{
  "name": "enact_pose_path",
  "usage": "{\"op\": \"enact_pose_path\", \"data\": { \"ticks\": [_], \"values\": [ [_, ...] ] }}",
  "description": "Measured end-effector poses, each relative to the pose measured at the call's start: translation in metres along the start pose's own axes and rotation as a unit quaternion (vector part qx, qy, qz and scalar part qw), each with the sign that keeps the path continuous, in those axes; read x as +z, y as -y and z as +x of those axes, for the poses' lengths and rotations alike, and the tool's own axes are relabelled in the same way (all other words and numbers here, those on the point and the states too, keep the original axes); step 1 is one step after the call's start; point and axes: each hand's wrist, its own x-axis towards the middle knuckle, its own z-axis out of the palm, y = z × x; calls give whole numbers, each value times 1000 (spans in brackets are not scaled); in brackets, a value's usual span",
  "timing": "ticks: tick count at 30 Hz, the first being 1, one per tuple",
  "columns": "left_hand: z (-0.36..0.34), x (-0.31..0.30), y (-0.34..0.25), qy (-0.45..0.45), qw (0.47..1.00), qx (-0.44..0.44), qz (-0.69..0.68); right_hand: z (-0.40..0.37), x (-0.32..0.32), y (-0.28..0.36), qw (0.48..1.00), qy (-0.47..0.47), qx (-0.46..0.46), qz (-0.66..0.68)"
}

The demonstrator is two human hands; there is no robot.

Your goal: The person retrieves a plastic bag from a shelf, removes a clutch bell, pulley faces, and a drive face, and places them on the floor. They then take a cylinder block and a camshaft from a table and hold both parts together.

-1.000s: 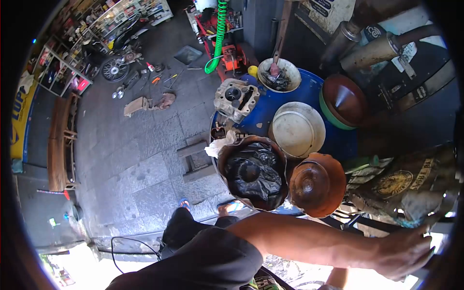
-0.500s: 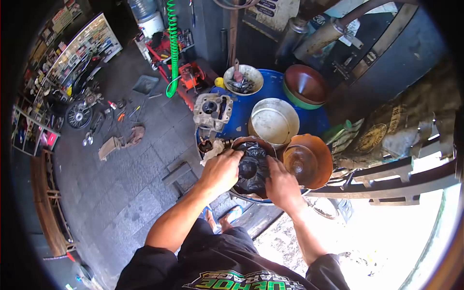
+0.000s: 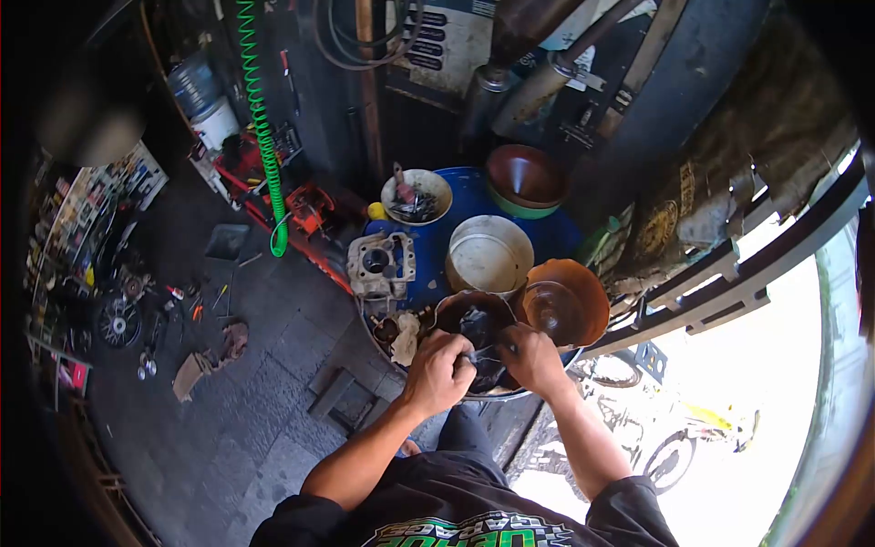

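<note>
Both hands are at the near rim of a round dark-lined bowl (image 3: 448, 314) on a blue drum top (image 3: 456, 182). My left hand (image 3: 441, 372) has its fingers closed on the edge of a black plastic sheet (image 3: 473, 321). Across from it, my right hand (image 3: 532, 361) is closed too, thumb and fingers pinched on the same plastic. The plastic lies crumpled inside the bowl, partly hidden by my fingers. A crumpled pale cloth (image 3: 405, 339) and a metal engine cylinder (image 3: 381, 266) sit to the left of the bowl.
Behind stand a whitish pot (image 3: 490, 255), a bowl of small parts (image 3: 417, 197) and a brown-red bowl (image 3: 527, 176). An orange-brown bowl (image 3: 567, 303) is at the right. A green coiled hose (image 3: 264, 137) hangs at the left. Tools and a rag (image 3: 211, 361) lie on the floor.
Both hands have moved toward the bowl's near side and closed on the plastic, which is pulled back from the far part of the bowl. The camera view has shifted.
</note>
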Motion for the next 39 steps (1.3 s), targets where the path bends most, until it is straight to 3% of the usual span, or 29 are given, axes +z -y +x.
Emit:
{"op": "enact_pose_path", "data": {
  "ticks": [2,4,7,10,13,15,17,18,19,22,25,28,30,31,32,36,39],
  "values": [
    [-5,1,-5,3,997,-50,-60,-8,5,4,996,-83,-25,18],
    [-6,-2,-10,12,995,-63,-71,-14,2,5,995,-98,-29,17],
    [-5,0,-8,6,994,-80,-79,-17,-2,-3,994,-77,-41,71],
    [-2,1,-15,15,991,-105,-75,-16,-18,-8,996,6,-42,76],
    [8,8,-27,5,995,-94,-23,-1,-46,-32,986,-39,-77,146],
    [9,10,-29,18,994,-110,17,25,-81,-37,953,-254,-57,154],
    [4,11,-28,14,992,-114,48,53,-96,-65,905,-391,22,168],
    [1,13,-29,16,991,-120,55,68,-110,-72,907,-419,44,32],
    [0,15,-31,11,991,-122,63,81,-113,-88,908,-408,86,29],
    [-2,19,-34,-1,992,-105,75,116,-111,-136,928,-364,53,62],
    [-8,22,-31,-3,991,-103,87,117,-129,-113,941,-329,80,17],
    [-11,24,-28,-17,988,-121,96,103,-157,-44,923,-382,-4,52],
    [-11,28,-28,-60,988,-81,116,104,-173,-6,906,-404,-126,1],
    [-10,28,-31,-62,986,-91,121,102,-175,25,924,-326,-40,198],
    [-10,28,-31,-65,986,-93,118,112,-173,34,920,-287,-88,250],
    [-9,31,-31,-80,983,-83,146,173,-122,50,911,-128,-148,362],
    [-12,34,-26,-42,978,-98,178,193,-88,57,920,-87,-149,352]
  ]
}}
